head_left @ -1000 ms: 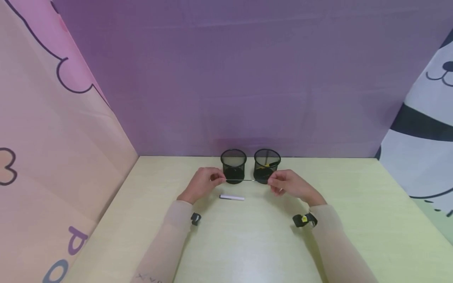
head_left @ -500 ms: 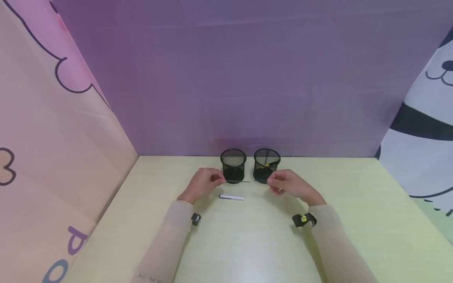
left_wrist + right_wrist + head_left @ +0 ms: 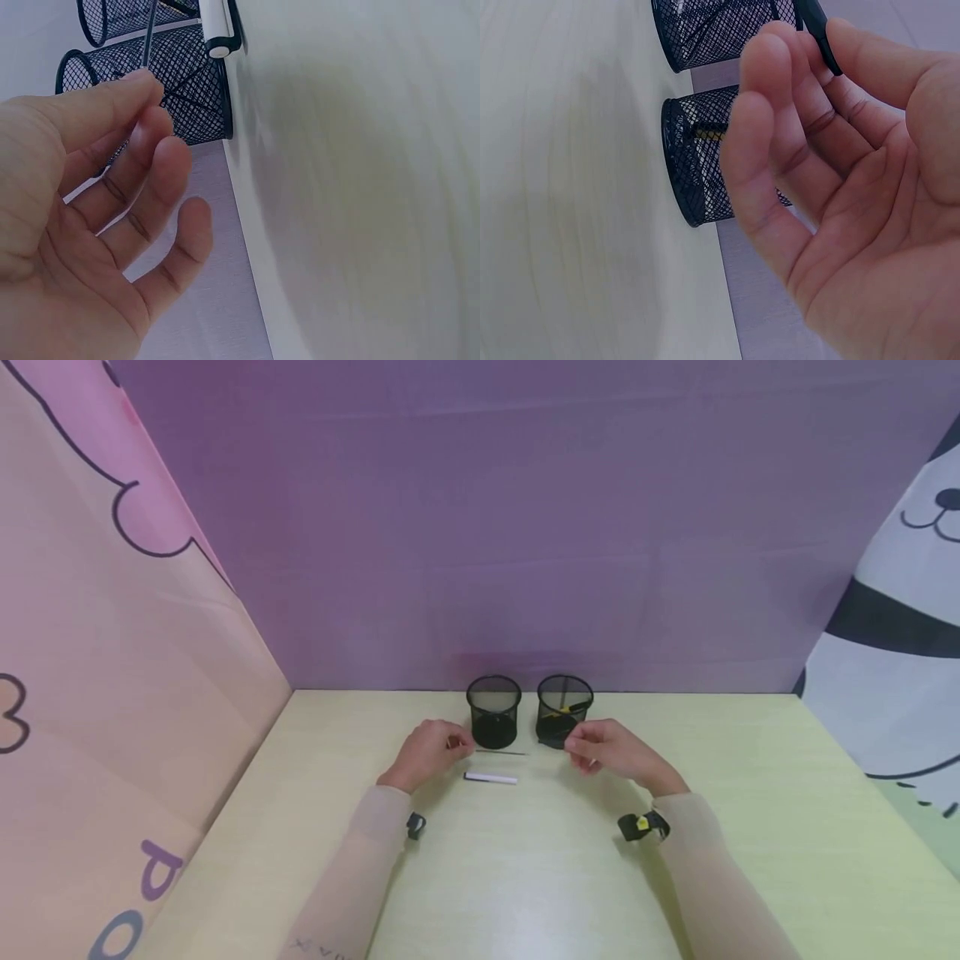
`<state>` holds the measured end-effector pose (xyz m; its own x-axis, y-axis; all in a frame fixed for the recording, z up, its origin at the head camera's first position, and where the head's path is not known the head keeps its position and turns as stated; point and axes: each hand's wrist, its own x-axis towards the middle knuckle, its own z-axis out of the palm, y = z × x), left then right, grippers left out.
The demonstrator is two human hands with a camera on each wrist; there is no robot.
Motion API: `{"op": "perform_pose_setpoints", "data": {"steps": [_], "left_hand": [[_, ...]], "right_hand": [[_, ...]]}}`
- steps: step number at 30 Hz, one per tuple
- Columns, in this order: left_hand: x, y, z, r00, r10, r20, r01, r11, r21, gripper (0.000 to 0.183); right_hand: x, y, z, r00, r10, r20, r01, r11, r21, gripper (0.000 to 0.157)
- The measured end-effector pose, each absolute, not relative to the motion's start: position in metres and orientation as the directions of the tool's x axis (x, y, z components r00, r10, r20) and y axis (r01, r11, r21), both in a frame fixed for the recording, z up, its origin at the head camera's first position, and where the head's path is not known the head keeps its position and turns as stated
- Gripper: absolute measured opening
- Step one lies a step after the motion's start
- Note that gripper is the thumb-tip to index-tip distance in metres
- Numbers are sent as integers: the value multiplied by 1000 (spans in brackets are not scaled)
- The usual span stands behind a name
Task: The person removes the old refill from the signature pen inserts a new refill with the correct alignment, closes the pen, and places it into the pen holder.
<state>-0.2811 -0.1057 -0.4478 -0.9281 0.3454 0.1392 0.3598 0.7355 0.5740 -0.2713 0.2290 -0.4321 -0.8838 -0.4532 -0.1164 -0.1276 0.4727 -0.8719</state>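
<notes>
In the head view my left hand (image 3: 427, 753) pinches one end of a thin grey rod (image 3: 504, 752) between thumb and fingertips; the rod points right, in front of the left black mesh pen holder (image 3: 494, 727). The other fingers are loosely bent. My right hand (image 3: 617, 752) pinches a slim black tapered piece (image 3: 821, 34) between thumb and fingers, near the right mesh pen holder (image 3: 553, 723). Rod and black piece are apart, with a small gap between them. A white marker (image 3: 491, 778) with a black end lies on the table below the rod.
Both pen holders stand side by side near the table's (image 3: 510, 877) back edge, before a purple backdrop (image 3: 480, 527). A yellow and black item (image 3: 567, 710) leans inside the right one. Printed cloths hang at left and right.
The rod reached almost to the right hand a second ago; now its free end is drawn away leftward. My left hand has lowered slightly with the rod; my right hand has barely moved.
</notes>
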Motion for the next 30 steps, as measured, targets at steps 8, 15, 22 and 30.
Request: {"op": "perform_pose_setpoints", "data": {"steps": [8, 15, 22, 30], "left_hand": [[-281, -105, -452, -926, 359, 118, 366, 774, 518, 5], [-278, -105, -452, -934, 343, 97, 342, 787, 514, 7], [-277, -106, -452, -943, 327, 62, 314, 811, 493, 7], [-277, -107, -453, -953, 299, 43, 283, 835, 471, 7]], "right_hand": [[-271, 229, -431, -882, -457, -113, -132, 472, -872, 38], [-270, 227, -429, -882, -458, -112, -136, 475, -869, 38], [-269, 226, -428, -883, -456, -113, -131, 471, -872, 38], [-268, 227, -428, -886, -448, -118, -126, 478, -869, 36]]}}
